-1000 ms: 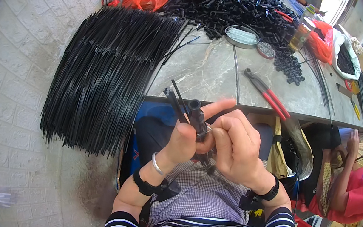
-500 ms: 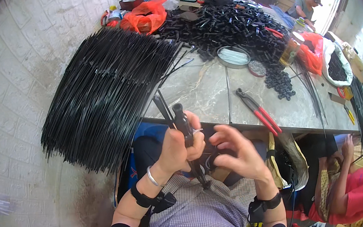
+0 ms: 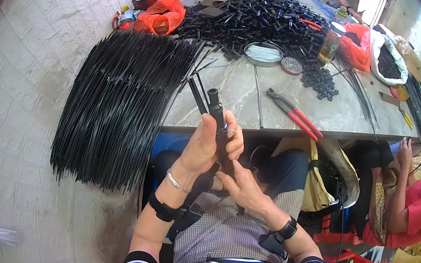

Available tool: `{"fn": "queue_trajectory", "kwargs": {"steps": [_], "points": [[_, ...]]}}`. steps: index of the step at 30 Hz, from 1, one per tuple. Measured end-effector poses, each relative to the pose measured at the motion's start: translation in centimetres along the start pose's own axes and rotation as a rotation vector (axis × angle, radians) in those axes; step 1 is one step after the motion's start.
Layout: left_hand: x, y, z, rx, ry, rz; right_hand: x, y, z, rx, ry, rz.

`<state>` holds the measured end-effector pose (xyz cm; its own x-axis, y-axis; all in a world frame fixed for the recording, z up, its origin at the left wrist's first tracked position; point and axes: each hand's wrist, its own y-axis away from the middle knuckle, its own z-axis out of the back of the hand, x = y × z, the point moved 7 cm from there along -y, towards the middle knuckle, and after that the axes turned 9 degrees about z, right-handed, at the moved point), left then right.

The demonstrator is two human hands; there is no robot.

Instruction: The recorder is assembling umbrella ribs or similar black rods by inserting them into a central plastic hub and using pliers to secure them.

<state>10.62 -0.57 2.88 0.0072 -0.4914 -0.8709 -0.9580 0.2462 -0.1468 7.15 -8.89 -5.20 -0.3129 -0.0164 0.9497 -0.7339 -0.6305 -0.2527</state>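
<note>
My left hand (image 3: 198,148) is closed around a black tubular part (image 3: 215,104) with a flared upper end, held upright in front of the table edge. Beside that part, a few thin black rods (image 3: 197,95) stick up from the same grip. A thin white strand (image 3: 233,130) sticks out by the fingers of this hand. Lower down, my right hand (image 3: 245,187) pinches the black part just under my left hand. Its fingertips are partly hidden, as is the middle of the part. The lower end points down toward my checked apron (image 3: 215,238).
A big stack of black rods (image 3: 116,112) lies to the left. Behind is a heap of black tubular pieces (image 3: 259,19), with a round tin (image 3: 263,54) in front. Red-handled pincers (image 3: 294,114) overhang the table's (image 3: 238,98) front edge. A person in red (image 3: 420,209) sits at right.
My right hand was apart with fingers spread; now it has closed on the black part below my left hand. My left hand and the part have risen slightly.
</note>
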Motion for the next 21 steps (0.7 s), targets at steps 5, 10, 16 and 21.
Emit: {"fn": "queue_trajectory", "kwargs": {"steps": [5,10,16,21], "points": [[0.0,0.7,0.3,-0.079,0.070,0.090,-0.1,0.3,-0.6,0.019,-0.001,0.011],[0.4,1.1,0.7,-0.056,0.173,0.072,-0.3,0.4,-0.4,0.096,-0.024,-0.068],[0.4,1.6,0.7,-0.124,0.062,0.071,4.9,-1.1,4.7,-0.177,-0.107,0.170],[0.3,1.7,0.2,-0.187,0.029,0.071,9.1,-2.9,4.4,-0.207,-0.113,0.259]]}}
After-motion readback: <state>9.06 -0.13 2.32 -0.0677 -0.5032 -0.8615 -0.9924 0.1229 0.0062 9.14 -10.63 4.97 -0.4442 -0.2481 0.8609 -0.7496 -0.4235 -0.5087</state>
